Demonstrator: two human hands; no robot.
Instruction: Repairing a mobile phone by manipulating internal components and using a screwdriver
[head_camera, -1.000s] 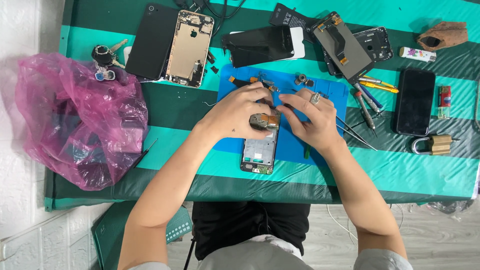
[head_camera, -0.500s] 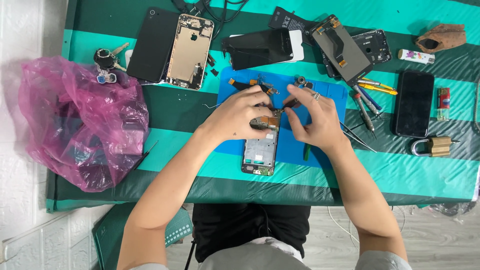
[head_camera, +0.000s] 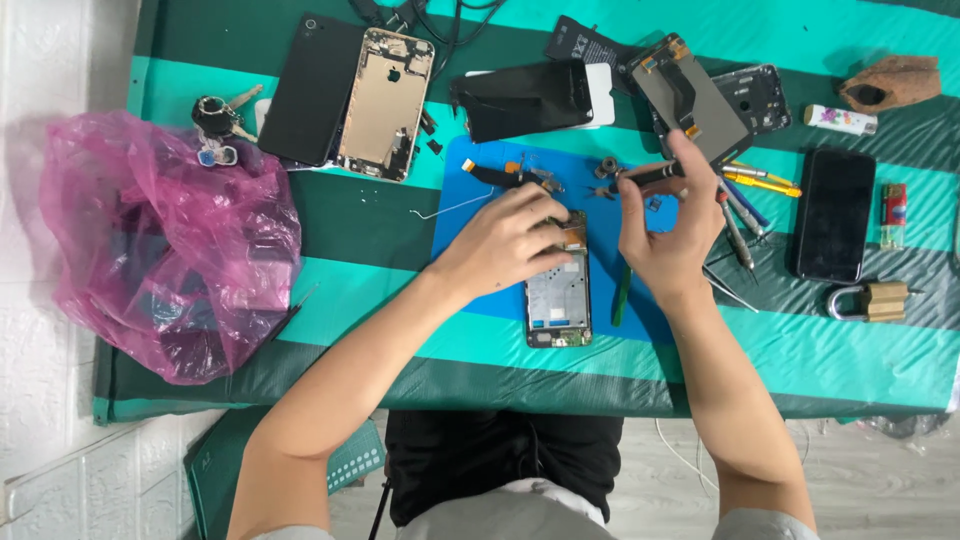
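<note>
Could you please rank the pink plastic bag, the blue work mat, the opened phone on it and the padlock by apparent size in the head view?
1. pink plastic bag
2. blue work mat, partly covered by both hands
3. opened phone
4. padlock

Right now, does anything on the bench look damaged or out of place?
Nothing spilled. The phone under the left hand lies open, without a screen; loose parts sit above it on the blue mat. The right hand holds a screwdriver.
</note>
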